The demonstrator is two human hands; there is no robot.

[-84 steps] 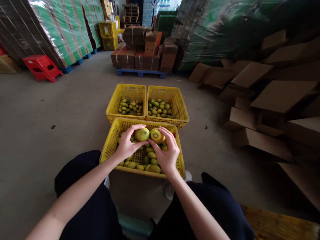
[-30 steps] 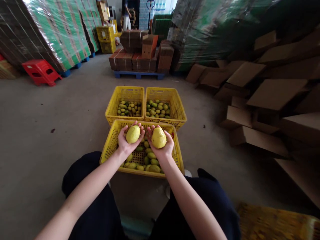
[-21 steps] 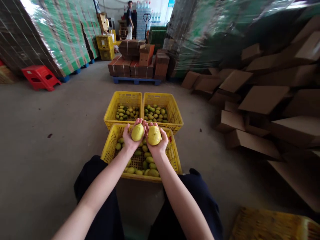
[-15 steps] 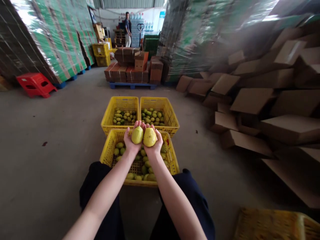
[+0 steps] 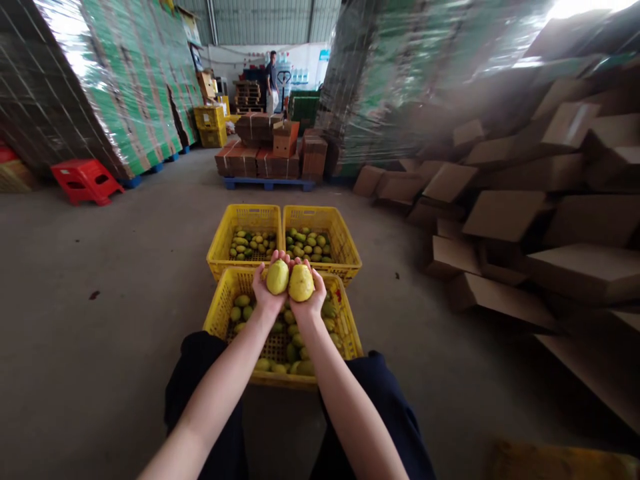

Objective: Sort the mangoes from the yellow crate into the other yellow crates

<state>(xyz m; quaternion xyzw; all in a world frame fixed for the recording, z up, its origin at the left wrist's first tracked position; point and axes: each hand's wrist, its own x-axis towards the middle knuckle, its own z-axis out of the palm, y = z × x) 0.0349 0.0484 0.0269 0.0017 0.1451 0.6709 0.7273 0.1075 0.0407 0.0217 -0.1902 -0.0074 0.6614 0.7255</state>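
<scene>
My left hand (image 5: 266,301) is palm up, its fingers curved around a greenish-yellow lemon (image 5: 277,277). Beside it my right hand (image 5: 311,305) cups a yellower, bumpier lemon (image 5: 301,283) in the same way. The two hands are side by side, and the lemons sit close together. Both are held above a yellow plastic crate (image 5: 354,337) between my knees, with many green and yellow lemons on its slotted bottom. My forearms cover part of that fruit. Just beyond, a left crate (image 5: 219,241) and a right crate (image 5: 349,241) stand edge to edge, each holding smaller lemons.
A red stool (image 5: 85,180) stands at left. Bundled cardboard (image 5: 240,162) lies on a blue pallet (image 5: 267,183) ahead, and loose cartons (image 5: 505,213) are heaped at right. Wrapped green stacks (image 5: 135,87) rise on both sides. One person (image 5: 272,83) stands far back.
The view has tilted up slightly, so the crates and hands appear a little lower and further right. Both lemons remain in my hands. The distant person has shifted slightly to the right.
</scene>
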